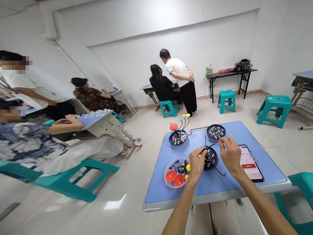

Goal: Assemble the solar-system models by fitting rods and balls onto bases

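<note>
Your left hand (197, 166) and right hand (230, 153) are pinching a thin black wire (210, 145) above a dark round base (210, 160) on the blue worktop (156, 192). A fitted base (178, 138) is standing finished-looking, a bare base (216, 132) is waiting, and a clear bowl (174, 172) is holding loose parts.

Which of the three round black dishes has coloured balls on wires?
The left one: red and yellow balls on curved wires. The far one has none; the one by the left hand has only black wire.

Left hand (197, 164), right hand (229, 153) on black wire (210, 146)
</note>
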### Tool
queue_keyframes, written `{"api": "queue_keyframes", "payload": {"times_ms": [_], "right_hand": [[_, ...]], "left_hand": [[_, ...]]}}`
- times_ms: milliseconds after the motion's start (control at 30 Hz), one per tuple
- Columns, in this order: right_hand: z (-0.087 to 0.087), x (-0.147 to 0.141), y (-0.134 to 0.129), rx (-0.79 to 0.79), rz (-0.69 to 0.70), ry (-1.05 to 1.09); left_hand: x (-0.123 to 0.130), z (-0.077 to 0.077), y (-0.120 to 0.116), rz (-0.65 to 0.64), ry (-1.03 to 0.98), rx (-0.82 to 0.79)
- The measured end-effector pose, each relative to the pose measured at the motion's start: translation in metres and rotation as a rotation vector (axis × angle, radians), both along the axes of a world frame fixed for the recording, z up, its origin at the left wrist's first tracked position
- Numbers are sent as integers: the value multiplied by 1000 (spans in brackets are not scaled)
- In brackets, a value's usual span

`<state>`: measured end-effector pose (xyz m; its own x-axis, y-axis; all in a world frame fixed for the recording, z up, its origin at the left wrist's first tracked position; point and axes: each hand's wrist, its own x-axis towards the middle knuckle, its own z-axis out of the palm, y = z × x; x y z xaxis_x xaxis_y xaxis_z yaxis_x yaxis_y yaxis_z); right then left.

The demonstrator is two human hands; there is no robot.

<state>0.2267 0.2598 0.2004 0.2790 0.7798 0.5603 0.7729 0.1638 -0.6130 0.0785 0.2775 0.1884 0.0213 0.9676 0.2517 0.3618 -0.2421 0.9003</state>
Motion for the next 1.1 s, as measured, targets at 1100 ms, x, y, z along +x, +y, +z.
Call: {"api": "queue_keyframes", "payload": {"times_ms": [1100], "right_hand": [[6,-16,20,-450,531,-790]], "left_hand": [[4,-20,-17,76,427,68]]}}
